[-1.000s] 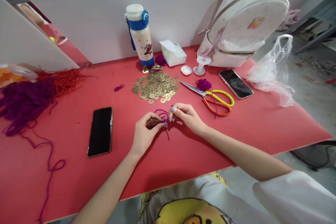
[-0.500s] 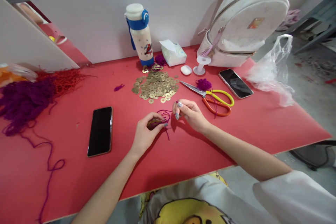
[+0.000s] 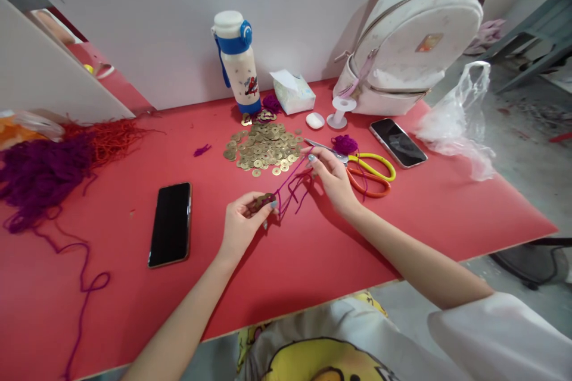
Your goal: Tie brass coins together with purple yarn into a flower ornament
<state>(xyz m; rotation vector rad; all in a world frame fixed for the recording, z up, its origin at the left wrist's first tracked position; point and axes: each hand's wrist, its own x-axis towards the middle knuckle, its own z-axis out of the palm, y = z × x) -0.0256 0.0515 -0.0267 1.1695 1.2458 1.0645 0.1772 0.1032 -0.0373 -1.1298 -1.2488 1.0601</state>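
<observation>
Head view, and I'm watching the purple cord [image 3: 292, 173] slant from the left hand [image 3: 243, 219] forward to the right hand [image 3: 331, 175] — long axis diagonal over the bench [image 3: 286, 271]. Left pinches coins [image 3: 267, 198], number hidden; right pinches the cord, loose strands dangling below. Scissors [image 3: 353, 158] sit just beside the right hand, the nearer one. Counting: one pair of scissors, one phone [image 3: 170, 225] left, a second phone [image 3: 398, 141] right, one bottle [image 3: 240, 65], one spool [image 3: 341, 113] — and a pile [image 3: 268, 146] of coins, too crowded to count.
</observation>
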